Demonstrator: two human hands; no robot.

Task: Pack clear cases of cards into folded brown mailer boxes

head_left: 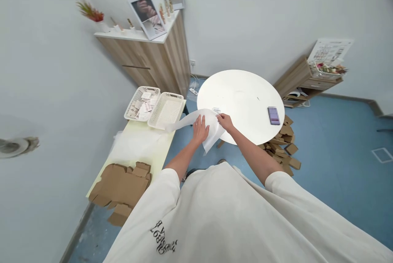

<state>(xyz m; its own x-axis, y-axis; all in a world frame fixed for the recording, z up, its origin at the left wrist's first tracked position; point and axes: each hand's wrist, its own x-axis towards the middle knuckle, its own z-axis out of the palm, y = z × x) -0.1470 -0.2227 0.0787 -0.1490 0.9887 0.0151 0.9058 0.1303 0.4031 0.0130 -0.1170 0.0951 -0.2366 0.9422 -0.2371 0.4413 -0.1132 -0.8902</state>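
A thin, translucent white sheet (211, 130) stretches across the near left side of the round white table (239, 87), one end trailing left toward the side table. The fingers of my left hand (200, 130) are spread and lie against the sheet. My right hand (226, 122) pinches its right edge between thumb and fingers. Just behind the sheet, a small clear packet with printing (216, 110) lies on the round table. Whether anything lies under the sheet is hidden.
The pale yellow side table (166, 148) carries a basket of cards (133, 109), another white basket (158, 121), white sheets (132, 144) and flattened cardboard boxes (123, 185). A phone (273, 116) lies on the round table's right. Small brown boxes (281, 148) are piled on the floor.
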